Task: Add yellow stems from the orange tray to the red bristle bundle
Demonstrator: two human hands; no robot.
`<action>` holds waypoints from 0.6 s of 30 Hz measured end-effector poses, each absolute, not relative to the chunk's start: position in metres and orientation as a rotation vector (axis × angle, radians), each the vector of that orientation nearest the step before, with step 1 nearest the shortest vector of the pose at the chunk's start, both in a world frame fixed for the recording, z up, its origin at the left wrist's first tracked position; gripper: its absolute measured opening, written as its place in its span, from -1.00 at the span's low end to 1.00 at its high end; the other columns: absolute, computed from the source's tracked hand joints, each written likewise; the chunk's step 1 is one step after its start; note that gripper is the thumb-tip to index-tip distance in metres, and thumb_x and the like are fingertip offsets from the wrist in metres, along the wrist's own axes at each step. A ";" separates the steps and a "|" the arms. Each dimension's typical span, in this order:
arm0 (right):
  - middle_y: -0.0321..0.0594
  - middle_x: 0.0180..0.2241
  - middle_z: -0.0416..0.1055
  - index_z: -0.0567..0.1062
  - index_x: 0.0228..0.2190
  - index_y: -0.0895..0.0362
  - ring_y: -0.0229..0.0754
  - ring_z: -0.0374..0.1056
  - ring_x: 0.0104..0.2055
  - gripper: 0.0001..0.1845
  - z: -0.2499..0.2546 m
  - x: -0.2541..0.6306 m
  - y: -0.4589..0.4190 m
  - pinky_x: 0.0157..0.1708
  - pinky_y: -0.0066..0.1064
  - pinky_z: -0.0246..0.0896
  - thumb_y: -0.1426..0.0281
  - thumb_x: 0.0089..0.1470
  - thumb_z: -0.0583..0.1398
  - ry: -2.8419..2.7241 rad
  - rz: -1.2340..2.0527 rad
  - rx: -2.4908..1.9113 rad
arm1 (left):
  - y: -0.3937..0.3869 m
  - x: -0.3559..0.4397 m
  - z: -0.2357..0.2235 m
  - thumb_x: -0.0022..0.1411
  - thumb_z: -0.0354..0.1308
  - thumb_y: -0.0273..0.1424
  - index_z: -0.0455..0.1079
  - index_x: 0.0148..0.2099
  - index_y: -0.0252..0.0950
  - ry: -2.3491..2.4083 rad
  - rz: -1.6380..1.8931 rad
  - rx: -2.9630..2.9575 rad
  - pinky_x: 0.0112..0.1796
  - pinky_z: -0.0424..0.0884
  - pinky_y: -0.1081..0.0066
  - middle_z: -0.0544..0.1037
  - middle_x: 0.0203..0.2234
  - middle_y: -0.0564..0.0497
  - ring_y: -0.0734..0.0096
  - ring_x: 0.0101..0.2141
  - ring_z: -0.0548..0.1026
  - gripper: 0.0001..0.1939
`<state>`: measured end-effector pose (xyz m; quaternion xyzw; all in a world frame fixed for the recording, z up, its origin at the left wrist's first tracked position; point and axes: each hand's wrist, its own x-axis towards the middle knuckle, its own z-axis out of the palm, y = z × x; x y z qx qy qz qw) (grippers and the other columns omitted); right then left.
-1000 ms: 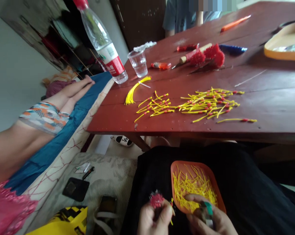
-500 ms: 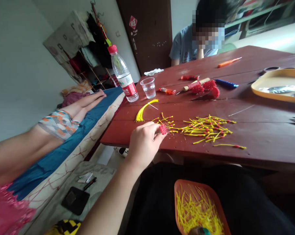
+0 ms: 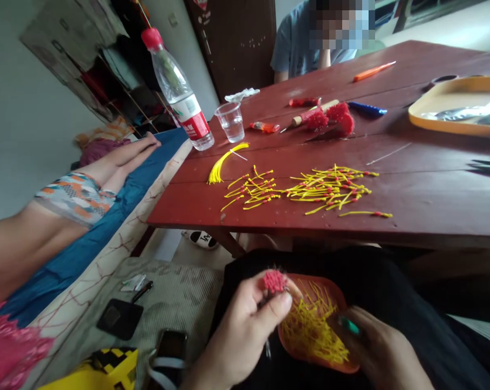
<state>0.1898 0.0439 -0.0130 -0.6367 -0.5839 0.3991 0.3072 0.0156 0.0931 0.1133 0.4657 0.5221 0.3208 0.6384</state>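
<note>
My left hand (image 3: 245,330) is closed in a pinch on a small red tufted ball (image 3: 274,281), held over my lap. My right hand (image 3: 380,352) is blurred beside an orange tray (image 3: 334,295) of yellow sticks on my lap; it grips a small green-tipped thing (image 3: 349,325) that I cannot name. On the red table (image 3: 431,195) lie scattered yellow sticks with red tips (image 3: 326,189) and a tied yellow bundle (image 3: 222,161).
A water bottle (image 3: 180,100) and a clear cup (image 3: 230,120) stand at the table's left corner. Red tufted balls (image 3: 332,116), pens and an orange tray (image 3: 431,103) lie further back. A person sits at the far end. Another person lies on the bed at left.
My left hand has drawn back from the table's edge to my lap with the red ball. The view has tipped down and my right hand has come back into sight.
</note>
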 end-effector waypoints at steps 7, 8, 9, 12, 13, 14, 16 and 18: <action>-0.20 -0.37 0.52 0.54 -0.43 0.05 -0.07 0.45 -0.39 -0.73 -0.011 0.182 0.077 -0.49 -0.40 0.20 0.54 -0.08 0.07 -2.019 0.853 -1.929 | 0.052 0.006 0.045 -0.06 0.18 -0.44 0.42 -0.37 -0.40 1.084 0.855 0.354 -0.56 0.01 0.49 0.27 -0.69 0.11 0.60 -0.64 0.16 -0.85; -0.16 -0.36 0.52 0.55 -0.42 0.07 -0.04 0.45 -0.41 -0.74 -0.010 0.178 0.080 -0.50 -0.38 0.18 0.52 -0.05 0.07 -2.031 0.816 -1.960 | 0.049 0.005 0.043 -0.07 0.19 -0.45 0.42 -0.37 -0.41 1.086 0.874 0.334 -0.56 0.02 0.49 0.28 -0.69 0.11 0.60 -0.64 0.17 -0.85; -0.09 -0.35 0.51 0.55 -0.41 0.11 -0.01 0.45 -0.42 -0.75 -0.010 0.175 0.083 -0.51 -0.36 0.16 0.50 -0.02 0.06 -2.043 0.779 -1.985 | 0.048 0.004 0.041 -0.06 0.19 -0.46 0.42 -0.38 -0.41 1.090 0.883 0.325 -0.56 0.02 0.49 0.28 -0.69 0.11 0.60 -0.64 0.18 -0.86; 0.08 -0.40 0.50 0.54 -0.45 0.22 0.07 0.43 -0.42 -0.77 -0.009 0.167 0.090 -0.48 -0.30 0.12 0.51 -0.02 0.07 -2.085 0.717 -2.001 | 0.044 0.004 0.037 -0.05 0.20 -0.46 0.42 -0.38 -0.42 1.111 0.895 0.312 -0.55 0.01 0.49 0.28 -0.69 0.11 0.61 -0.64 0.18 -0.87; 0.10 -0.43 0.50 0.54 -0.48 0.24 0.09 0.43 -0.42 -0.78 -0.009 0.166 0.092 -0.48 -0.29 0.10 0.52 -0.04 0.07 -2.089 0.722 -1.999 | 0.044 0.004 0.036 -0.06 0.21 -0.46 0.42 -0.38 -0.42 1.121 0.905 0.306 -0.56 0.01 0.49 0.29 -0.69 0.11 0.61 -0.64 0.18 -0.86; 0.12 -0.45 0.49 0.53 -0.50 0.25 0.09 0.42 -0.43 -0.79 -0.009 0.166 0.094 -0.49 -0.29 0.09 0.53 -0.05 0.08 -2.084 0.739 -1.997 | 0.043 0.004 0.035 -0.08 0.23 -0.45 0.42 -0.38 -0.42 1.128 0.917 0.300 -0.56 0.00 0.50 0.29 -0.69 0.11 0.62 -0.64 0.18 -0.84; 0.09 -0.47 0.49 0.52 -0.50 0.22 0.07 0.40 -0.47 -0.80 -0.010 0.169 0.096 -0.53 -0.31 0.05 0.52 -0.06 0.08 -2.046 0.809 -1.988 | 0.042 0.005 0.033 -0.09 0.25 -0.42 0.42 -0.35 -0.43 1.130 0.929 0.290 -0.57 -0.03 0.51 0.29 -0.69 0.12 0.64 -0.64 0.16 -0.79; 0.00 -0.52 0.45 0.49 -0.52 0.19 0.02 0.36 -0.51 -0.81 -0.011 0.174 0.094 -0.56 -0.33 0.00 0.49 -0.05 0.07 -1.980 0.920 -1.956 | 0.042 0.006 0.032 -0.07 0.25 -0.38 0.40 -0.30 -0.42 1.115 0.906 0.279 -0.59 -0.08 0.52 0.28 -0.69 0.13 0.67 -0.66 0.12 -0.73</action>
